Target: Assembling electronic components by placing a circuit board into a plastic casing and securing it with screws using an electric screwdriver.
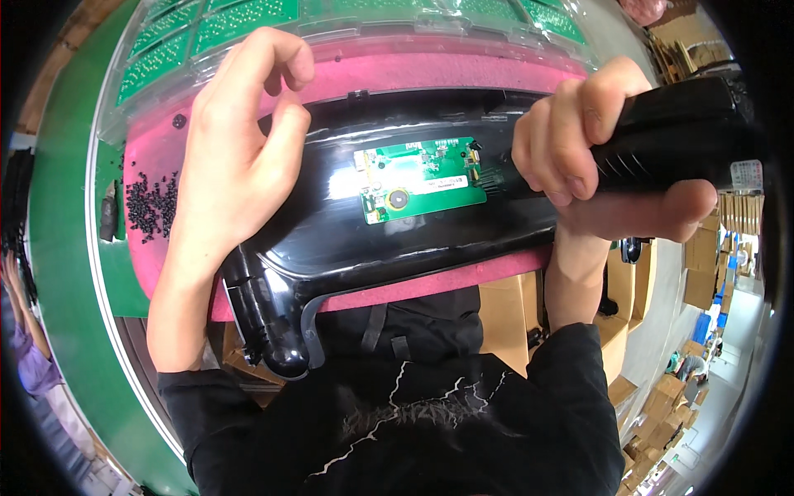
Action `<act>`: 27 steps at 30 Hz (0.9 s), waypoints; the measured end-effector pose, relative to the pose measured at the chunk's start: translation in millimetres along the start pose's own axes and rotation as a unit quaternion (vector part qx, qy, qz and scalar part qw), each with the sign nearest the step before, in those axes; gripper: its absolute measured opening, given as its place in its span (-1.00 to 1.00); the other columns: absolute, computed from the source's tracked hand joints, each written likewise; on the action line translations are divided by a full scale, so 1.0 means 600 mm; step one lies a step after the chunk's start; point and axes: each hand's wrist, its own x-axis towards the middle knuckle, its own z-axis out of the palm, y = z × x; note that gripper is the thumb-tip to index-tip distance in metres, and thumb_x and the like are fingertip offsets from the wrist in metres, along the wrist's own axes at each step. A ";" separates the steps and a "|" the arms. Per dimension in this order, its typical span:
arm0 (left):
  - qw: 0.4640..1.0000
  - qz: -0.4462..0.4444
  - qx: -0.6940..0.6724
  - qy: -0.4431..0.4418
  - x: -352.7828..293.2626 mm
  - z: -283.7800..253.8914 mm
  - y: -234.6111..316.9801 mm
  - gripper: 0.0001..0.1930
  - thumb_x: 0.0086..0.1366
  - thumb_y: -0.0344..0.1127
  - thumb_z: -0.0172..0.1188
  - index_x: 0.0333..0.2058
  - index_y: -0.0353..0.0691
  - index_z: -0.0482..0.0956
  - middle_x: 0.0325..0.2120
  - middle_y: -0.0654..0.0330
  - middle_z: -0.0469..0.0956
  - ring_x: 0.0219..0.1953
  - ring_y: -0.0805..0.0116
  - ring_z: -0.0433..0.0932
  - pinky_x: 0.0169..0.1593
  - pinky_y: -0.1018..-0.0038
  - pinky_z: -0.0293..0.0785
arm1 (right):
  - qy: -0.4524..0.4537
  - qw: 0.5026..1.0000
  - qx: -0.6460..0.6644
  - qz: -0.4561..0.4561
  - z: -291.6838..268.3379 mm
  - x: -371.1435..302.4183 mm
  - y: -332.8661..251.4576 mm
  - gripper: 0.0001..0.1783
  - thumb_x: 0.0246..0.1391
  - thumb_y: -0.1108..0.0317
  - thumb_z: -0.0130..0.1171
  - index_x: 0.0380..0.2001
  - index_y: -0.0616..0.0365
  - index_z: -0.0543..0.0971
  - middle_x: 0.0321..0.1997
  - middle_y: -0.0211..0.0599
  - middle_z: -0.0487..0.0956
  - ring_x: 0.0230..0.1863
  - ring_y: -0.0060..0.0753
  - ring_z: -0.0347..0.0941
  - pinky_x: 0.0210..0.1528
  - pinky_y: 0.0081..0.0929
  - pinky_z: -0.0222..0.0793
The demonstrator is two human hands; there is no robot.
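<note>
A large glossy black plastic housing lies across a pink mat in front of me. On its middle sits a green circuit board with a round component and a white label strip. My left hand is over the housing's left end, its fingers loosely curled and the thumb apart from them; no object shows between them. My right hand is wrapped round a bulky black handheld tool with grip ridges, above the housing's right end. The tool's working end is hidden by my fingers.
Small black screws lie heaped on the pink mat at the left. Clear plastic trays with green boards stand at the back. Cardboard boxes are below the table's near edge. Another person is at the far left.
</note>
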 end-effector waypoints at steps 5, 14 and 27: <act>0.999 -0.005 0.041 0.001 0.003 -0.003 0.006 -0.82 0.16 -0.55 0.04 -0.22 -0.33 0.43 -0.33 0.08 0.49 -0.26 0.17 0.50 -0.10 0.33 0.43 | -0.022 0.999 -0.029 -0.016 -0.001 -0.002 0.003 -0.07 -0.20 -0.69 0.04 -0.28 0.06 0.37 -0.69 -0.62 0.34 -0.76 -0.70 0.26 -0.71 -0.69 0.17; 0.984 -0.052 0.120 -0.121 -0.002 -0.015 -0.001 -0.78 0.13 -0.39 0.32 -0.42 -0.38 0.46 -0.51 0.03 0.51 -0.46 0.07 0.53 -0.32 0.28 0.43 | 0.147 0.951 0.242 -0.126 -0.018 0.001 -0.016 -0.26 -0.03 -0.13 0.40 -0.03 0.22 0.38 -0.34 -0.50 0.38 -0.27 -0.51 0.28 -0.07 -0.47 0.17; 0.965 -0.050 0.168 -0.198 -0.008 -0.021 -0.001 -0.68 0.18 -0.12 0.30 -0.38 -0.32 0.57 -0.47 -0.04 0.59 -0.29 -0.12 0.58 -0.26 0.06 0.48 | 0.225 0.970 0.043 0.084 0.022 0.107 0.104 -0.51 0.17 0.45 0.27 0.13 0.01 0.35 0.02 -0.31 0.52 0.11 -0.37 0.37 0.30 -0.28 0.12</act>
